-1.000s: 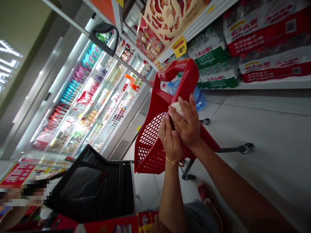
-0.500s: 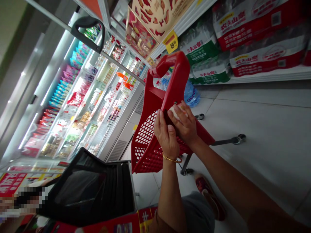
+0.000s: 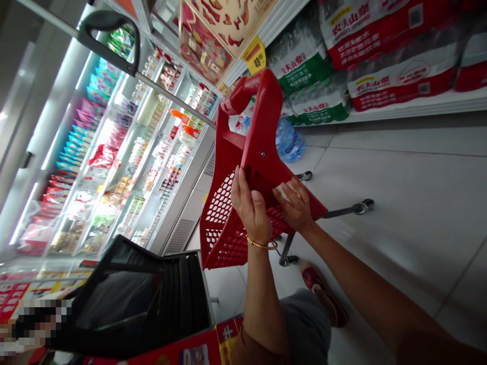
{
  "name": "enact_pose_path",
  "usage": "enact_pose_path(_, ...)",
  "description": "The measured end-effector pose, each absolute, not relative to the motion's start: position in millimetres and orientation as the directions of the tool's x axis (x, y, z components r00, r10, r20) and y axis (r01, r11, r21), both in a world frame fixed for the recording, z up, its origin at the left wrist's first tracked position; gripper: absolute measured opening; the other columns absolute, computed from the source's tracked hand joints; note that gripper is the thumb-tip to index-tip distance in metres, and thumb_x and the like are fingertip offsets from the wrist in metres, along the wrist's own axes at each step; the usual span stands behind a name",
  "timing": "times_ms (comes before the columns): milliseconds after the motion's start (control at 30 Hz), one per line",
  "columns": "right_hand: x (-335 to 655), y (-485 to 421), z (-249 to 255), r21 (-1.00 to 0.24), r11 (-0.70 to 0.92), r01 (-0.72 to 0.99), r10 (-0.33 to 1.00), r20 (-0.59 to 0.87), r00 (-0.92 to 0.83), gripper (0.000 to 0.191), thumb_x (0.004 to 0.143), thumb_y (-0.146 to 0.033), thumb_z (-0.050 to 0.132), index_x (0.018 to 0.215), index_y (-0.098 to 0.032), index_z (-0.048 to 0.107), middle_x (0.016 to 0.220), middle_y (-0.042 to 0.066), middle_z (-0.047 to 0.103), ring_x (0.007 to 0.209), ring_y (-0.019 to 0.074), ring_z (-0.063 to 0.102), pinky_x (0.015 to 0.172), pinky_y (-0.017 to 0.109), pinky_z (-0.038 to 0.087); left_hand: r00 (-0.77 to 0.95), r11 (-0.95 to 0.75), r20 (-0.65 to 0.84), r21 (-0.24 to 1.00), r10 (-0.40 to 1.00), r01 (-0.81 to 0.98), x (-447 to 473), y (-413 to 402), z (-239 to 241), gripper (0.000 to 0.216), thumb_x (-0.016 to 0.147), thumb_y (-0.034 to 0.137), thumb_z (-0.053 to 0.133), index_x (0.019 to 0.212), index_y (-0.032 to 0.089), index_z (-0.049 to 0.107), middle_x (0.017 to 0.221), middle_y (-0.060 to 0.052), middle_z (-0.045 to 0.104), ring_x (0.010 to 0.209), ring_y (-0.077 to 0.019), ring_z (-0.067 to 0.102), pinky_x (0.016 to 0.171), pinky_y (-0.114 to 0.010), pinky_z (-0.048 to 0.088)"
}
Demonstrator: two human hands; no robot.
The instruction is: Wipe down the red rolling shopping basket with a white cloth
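Note:
A red plastic basket trolley (image 3: 259, 121) stands tilted in my view, with a looped handle, mesh side walls and dark legs on casters. My left hand (image 3: 251, 210), with a gold bangle at the wrist, rests fairly flat on the trolley's near edge, fingers stretched out. Against the solid red panel lies my right hand (image 3: 296, 207), its fingers bent over a crumpled white cloth (image 3: 282, 192). Most of the cloth is hidden under the fingers, so whether it is cloth or tissue I cannot tell.
Shrink-wrapped water bottles (image 3: 403, 81) fill the lower shelf at right. A blue-tinted bottle (image 3: 289, 142) stands behind the trolley. Lit refrigerated shelves (image 3: 125, 152) line the left. A black open-lidded case (image 3: 144, 299) is at lower left, and a shoe (image 3: 323, 291) is below.
My right hand has slid down the red panel with the white cloth, away from the handle and from my left hand. My left hand stays on the edge. The view has shifted slightly.

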State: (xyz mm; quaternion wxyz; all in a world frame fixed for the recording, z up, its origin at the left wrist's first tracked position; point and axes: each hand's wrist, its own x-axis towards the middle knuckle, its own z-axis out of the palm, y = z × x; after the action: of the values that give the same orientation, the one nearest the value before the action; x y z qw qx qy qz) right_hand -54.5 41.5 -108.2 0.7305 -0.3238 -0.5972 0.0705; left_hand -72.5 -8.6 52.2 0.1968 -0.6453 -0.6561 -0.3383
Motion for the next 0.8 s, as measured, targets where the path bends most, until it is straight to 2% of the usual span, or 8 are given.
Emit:
enact_pose_path(233, -51, 33, -128, -0.549, 0.784, 0.289, 0.497, 0.834, 0.239, 0.043, 0.096, -0.014, 0.046, 0.134, -0.03, 0.057, 0.129, 0.004, 0.065, 0.143, 0.0243, 0.037, 0.113, 0.044, 0.046, -0.088, -0.044, 0.698, 0.169, 0.71, 0.985, -74, -8, 51, 0.055, 0.102, 0.048, 0.024, 0.15, 0.023, 0.035, 0.156, -0.008, 0.039, 0.146, -0.0184, 0.031, 0.121, -0.036, 0.023)
enact_pose_path(533, -45, 29, -145, -0.592, 0.776, 0.218, 0.564, 0.806, 0.181, 0.044, 0.095, -0.011, 0.046, 0.131, -0.031, 0.06, 0.135, 0.004, 0.062, 0.143, 0.0255, 0.038, 0.115, 0.049, 0.043, -0.079, -0.048, 0.695, 0.161, 0.714, 0.986, -74, -9, 52, 0.055, 0.102, 0.047, 0.024, 0.15, 0.021, 0.035, 0.155, -0.009, 0.039, 0.145, -0.0183, 0.032, 0.121, -0.037, 0.023)
enact_pose_path(667, -40, 35, -122, -0.555, 0.81, 0.192, 0.51, 0.827, 0.237, 0.051, 0.093, -0.007, 0.049, 0.138, -0.031, 0.053, 0.143, 0.005, 0.055, 0.144, 0.0271, 0.037, 0.111, 0.05, 0.047, -0.071, -0.053, 0.708, 0.151, 0.702, 0.987, -74, -9, 49, 0.055, 0.102, 0.046, 0.025, 0.15, 0.022, 0.035, 0.155, -0.009, 0.04, 0.145, -0.0187, 0.033, 0.12, -0.037, 0.024)
enact_pose_path(800, -32, 53, -65, -0.471, 0.871, 0.14, 0.408, 0.852, 0.329, 0.06, 0.092, -0.01, 0.056, 0.146, -0.031, 0.039, 0.153, 0.005, 0.043, 0.144, 0.0257, 0.036, 0.11, 0.048, 0.049, -0.077, -0.032, 0.711, 0.139, 0.699, 0.99, -74, -10, 47, 0.053, 0.102, 0.045, 0.026, 0.151, 0.024, 0.033, 0.155, -0.008, 0.04, 0.144, -0.0188, 0.034, 0.119, -0.037, 0.026)
